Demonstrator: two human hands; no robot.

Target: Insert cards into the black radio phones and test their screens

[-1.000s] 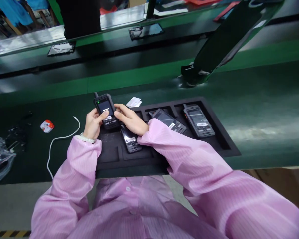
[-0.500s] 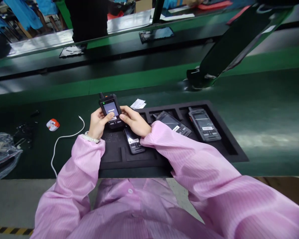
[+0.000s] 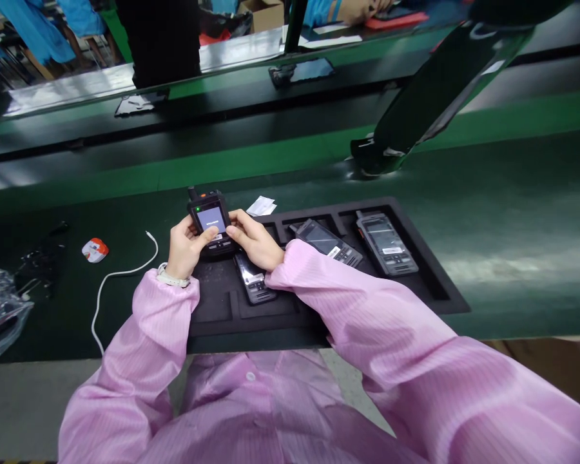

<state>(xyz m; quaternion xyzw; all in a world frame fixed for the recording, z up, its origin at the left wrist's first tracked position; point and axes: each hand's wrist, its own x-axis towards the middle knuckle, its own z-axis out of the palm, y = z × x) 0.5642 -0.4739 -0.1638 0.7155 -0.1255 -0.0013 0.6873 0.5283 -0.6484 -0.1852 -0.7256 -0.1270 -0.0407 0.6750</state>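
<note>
Between both hands I hold a black two-way radio [image 3: 209,218], upright, its screen lit and a green light glowing at its top. My left hand [image 3: 186,247] is closed on its left side, thumb over the lower screen. At the right side, my right hand [image 3: 255,240] grips it with fingers behind and thumb near the keys. Below them a black foam tray [image 3: 212,317] lies on the bench. In it are a radio [image 3: 255,278] partly under my right wrist, a slanted radio [image 3: 326,240] and another radio [image 3: 387,243] at the right.
A white cable [image 3: 120,273] and an orange-and-white item [image 3: 95,250] lie left of the tray. Clear plastic bags [image 3: 2,309] sit at the far left. Folded paper [image 3: 261,206] lies behind the tray. A dark green post [image 3: 415,96] slants up at right. Co-workers are beyond.
The view has shifted slightly, so the bench things appear a little further left. Both hands keep their hold on the radio, whose screen stays lit. A co-worker's hands now show at the top.
</note>
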